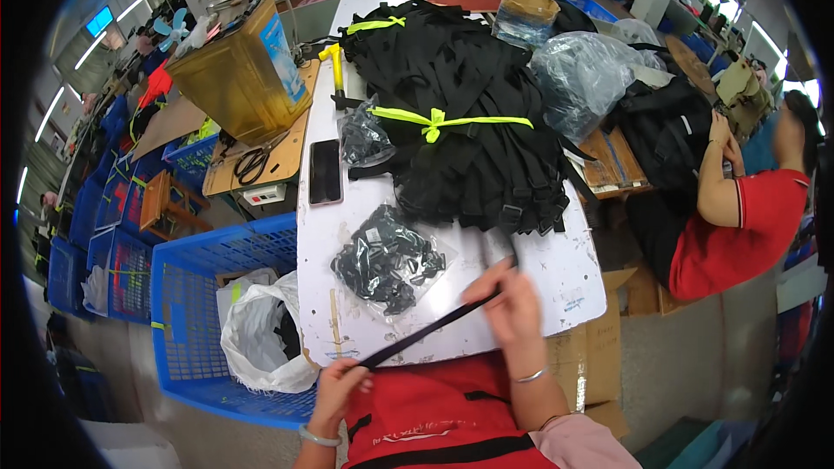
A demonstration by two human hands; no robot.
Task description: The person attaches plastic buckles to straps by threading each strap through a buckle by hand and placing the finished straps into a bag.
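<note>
Left hand (337,382) at 7 o'clock pinching black strap (426,333), right hand (512,300) gripping its other end, bag of black buckles (388,259) just beyond on white table (565,274)

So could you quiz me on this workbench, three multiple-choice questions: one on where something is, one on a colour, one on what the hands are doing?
1. Where does the black phone lie?
A. on the white table
B. in the blue crate
C. on the floor

2. What colour are the ties around the bundles of black straps?
A. red
B. neon yellow
C. white

3. How is the black strap held?
A. loose on the table
B. by one hand
C. between both hands

Answers: 1 A, it rests by the table's left edge. 2 B, bright yellow bows. 3 C, the left hand and right hand each grip an end.
</note>
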